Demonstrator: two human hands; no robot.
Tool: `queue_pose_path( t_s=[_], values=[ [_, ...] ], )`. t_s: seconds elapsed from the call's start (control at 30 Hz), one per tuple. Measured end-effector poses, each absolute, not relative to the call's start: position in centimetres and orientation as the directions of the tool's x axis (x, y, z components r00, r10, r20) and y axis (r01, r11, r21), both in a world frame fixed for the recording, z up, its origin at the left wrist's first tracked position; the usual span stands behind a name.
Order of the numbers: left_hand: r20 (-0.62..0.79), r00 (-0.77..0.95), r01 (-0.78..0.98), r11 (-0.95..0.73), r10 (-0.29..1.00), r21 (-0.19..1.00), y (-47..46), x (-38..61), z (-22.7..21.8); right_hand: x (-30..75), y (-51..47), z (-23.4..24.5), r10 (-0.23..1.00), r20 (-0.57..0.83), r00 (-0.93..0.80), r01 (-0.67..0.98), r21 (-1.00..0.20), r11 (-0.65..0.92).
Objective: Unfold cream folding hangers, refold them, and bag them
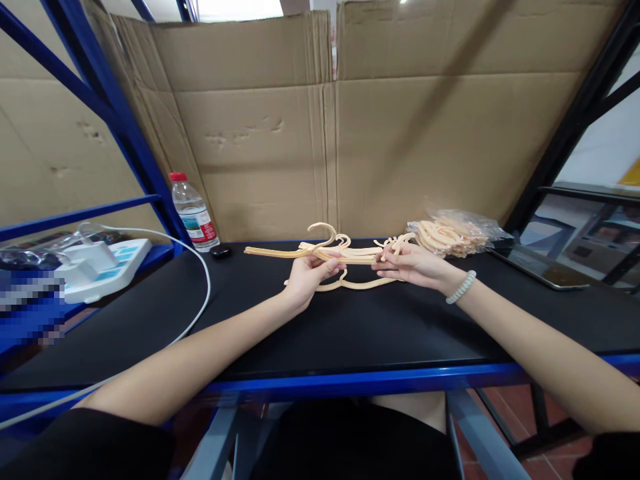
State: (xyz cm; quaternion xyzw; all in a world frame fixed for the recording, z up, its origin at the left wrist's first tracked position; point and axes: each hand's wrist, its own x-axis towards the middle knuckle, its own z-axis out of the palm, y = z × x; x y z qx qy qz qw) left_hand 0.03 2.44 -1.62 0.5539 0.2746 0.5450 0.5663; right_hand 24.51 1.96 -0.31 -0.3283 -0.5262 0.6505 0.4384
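A cream plastic clothes hanger is held up in front of me over the table, its hook pointing up. My left hand pinches it near the middle, thumb on the near side. My right hand closes its fingers at the right end of the same hanger; the exact contact there is partly hidden. Another cream hanger lies flat on the black table just beneath my hands. More hangers lie behind the held one, and several small hooks show by my right fingers. Overlap makes these hard to separate.
A clear bag of cream hangers lies at the back right, next to a dark tablet-like device. At the left stand a water bottle, a small black object and a power strip with a white cable. Cardboard walls the back.
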Motion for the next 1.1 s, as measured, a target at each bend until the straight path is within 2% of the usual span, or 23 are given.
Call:
queue_pose_path(
  t_s=[0.37,0.63,0.93,1.1],
  values=[
    [0.311,0.259,-0.242,-0.251,0.915,0.937,1.79,0.45,-1.6,24.26,1.55,-0.18,0.879,-0.071,-0.472,-0.217,-0.957,-0.194],
    [0.319,0.257,-0.237,-0.261,0.912,0.936,1.82,0.53,-1.71,24.15,1.53,-0.36,0.908,-0.065,-0.414,-0.202,-0.966,-0.161],
    [0.315,0.284,-0.235,-0.253,0.906,0.939,1.64,0.55,-1.7,24.3,1.68,-0.35,0.886,-0.125,-0.447,-0.198,-0.952,-0.234],
    [0.319,0.282,-0.237,-0.257,0.905,0.937,1.64,0.57,-1.66,24.19,1.69,-0.51,0.899,-0.092,-0.428,-0.184,-0.965,-0.186]
  ],
)
